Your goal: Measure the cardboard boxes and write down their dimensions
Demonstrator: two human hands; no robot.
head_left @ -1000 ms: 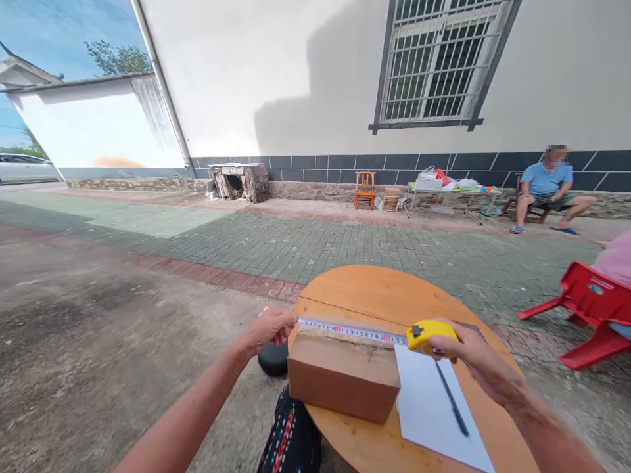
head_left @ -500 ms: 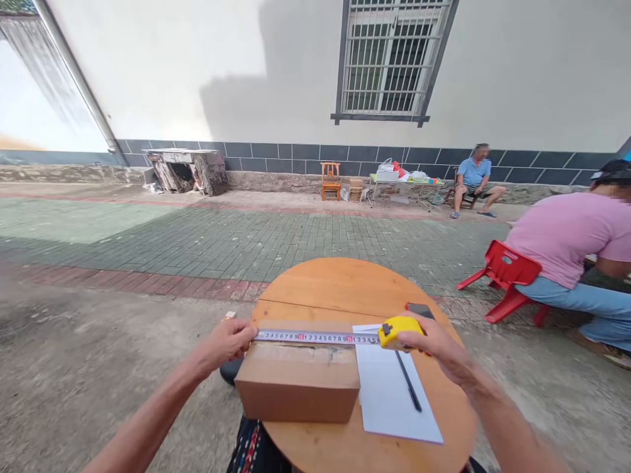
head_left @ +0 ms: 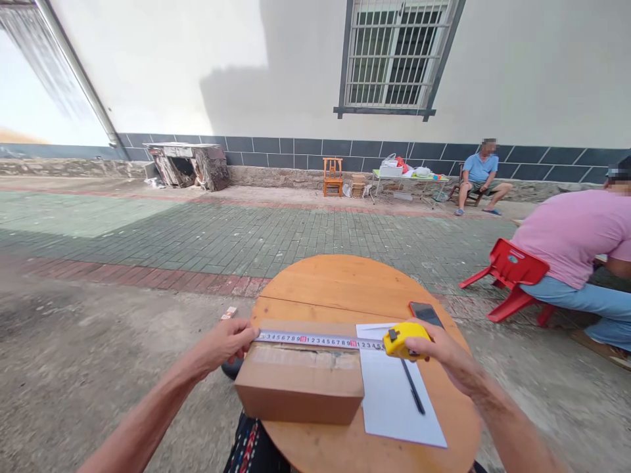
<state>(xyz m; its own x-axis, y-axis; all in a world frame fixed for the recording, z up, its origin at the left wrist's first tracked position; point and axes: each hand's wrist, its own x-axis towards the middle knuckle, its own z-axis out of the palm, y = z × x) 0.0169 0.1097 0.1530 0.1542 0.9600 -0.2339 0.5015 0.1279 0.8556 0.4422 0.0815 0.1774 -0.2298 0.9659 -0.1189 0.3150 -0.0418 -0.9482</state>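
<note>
Left hand (head_left: 231, 341) pinches the end of the tape (head_left: 315, 339) at the left edge of the box (head_left: 300, 387); right hand (head_left: 441, 351) closes round the yellow case (head_left: 401, 339). The tape stretches along the box top on the worktop (head_left: 345, 282). It looks thin and springy, best held by end and case.

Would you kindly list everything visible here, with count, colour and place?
round table: one, orange-brown wood, in front of the person
cardboard box: one, brown, on the table's near left edge
tape measure: one, yellow case, blade stretched along the box top
sheet of paper: one, white, right of the box
pen: one, black, on the paper
phone: one, dark, on the table beyond the case
plastic chair: one, red, far right, person in pink seated
small chair: one, orange wood, by the wall
person in blue: one, seated by the wall
left hand: one, fingers on the blade's end at the box's left
right hand: one, holding the yellow case
</note>
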